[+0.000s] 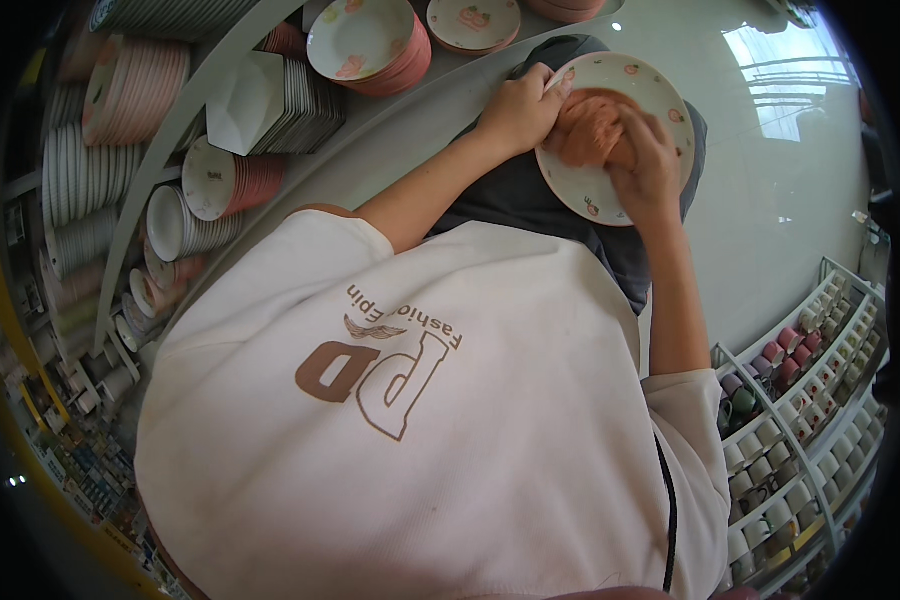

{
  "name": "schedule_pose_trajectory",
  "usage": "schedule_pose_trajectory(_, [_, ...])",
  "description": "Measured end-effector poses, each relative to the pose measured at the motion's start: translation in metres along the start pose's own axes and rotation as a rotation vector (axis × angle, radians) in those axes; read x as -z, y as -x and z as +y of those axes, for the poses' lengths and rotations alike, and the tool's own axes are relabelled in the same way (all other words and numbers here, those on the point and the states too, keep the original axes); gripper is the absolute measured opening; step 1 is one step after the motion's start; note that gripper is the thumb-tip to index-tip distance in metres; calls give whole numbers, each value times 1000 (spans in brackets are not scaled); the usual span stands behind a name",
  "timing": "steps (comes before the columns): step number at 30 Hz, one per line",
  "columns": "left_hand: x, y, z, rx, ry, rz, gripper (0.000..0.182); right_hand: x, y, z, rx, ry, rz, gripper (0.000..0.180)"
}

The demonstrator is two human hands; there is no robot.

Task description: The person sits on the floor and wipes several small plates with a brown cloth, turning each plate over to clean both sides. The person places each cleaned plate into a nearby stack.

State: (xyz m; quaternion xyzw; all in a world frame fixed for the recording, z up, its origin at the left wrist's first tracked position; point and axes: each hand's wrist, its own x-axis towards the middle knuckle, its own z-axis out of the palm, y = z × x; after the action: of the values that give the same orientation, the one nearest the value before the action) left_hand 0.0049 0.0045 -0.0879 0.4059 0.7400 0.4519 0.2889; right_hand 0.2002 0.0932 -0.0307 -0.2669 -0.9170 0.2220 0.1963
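A white ceramic plate (pixel 649 82) with a pink rim and small printed fruit motifs is tilted above my knees. My left hand (pixel 523 109) grips its left edge, thumb on the upper face. Against the middle of the plate my right hand (pixel 649 161) presses a bunched orange cloth (pixel 589 124). The cloth and the right fingers are blurred, and the cloth hides the plate's centre.
Stacks of pink-and-white bowls (pixel 367 45), plates (pixel 474 22) and angular white dishes (pixel 247 105) fill the shelf (pixel 405 112) on my left. A rack of mugs (pixel 787 349) stands at right on the glossy tiled floor (pixel 772 202).
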Motion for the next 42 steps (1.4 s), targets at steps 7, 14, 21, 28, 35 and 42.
schedule_pose_trajectory(7, [-1, -1, 1, 55, -22, -26, 47, 3, -5, -7, -226, -26, -135, 52])
schedule_pose_trajectory(14, [-2, -5, 3, 64, -10, -39, 45, 4, -38, -23, -175, 19, 201, 54])
schedule_pose_trajectory(21, [-1, 0, 1, 35, 26, -28, 49, -18, -13, 8, -95, -160, -39, 49])
schedule_pose_trajectory(28, [-5, -6, -3, 63, 2, -68, 56, 7, -32, 15, -397, -220, 284, 41])
schedule_pose_trajectory(35, [0, -4, -7, 74, 68, -49, 57, -5, -20, -10, -194, -252, -225, 44])
schedule_pose_trajectory(42, [-3, -9, -7, 78, 47, -79, 58, 1, -36, -6, -302, 0, 149, 35])
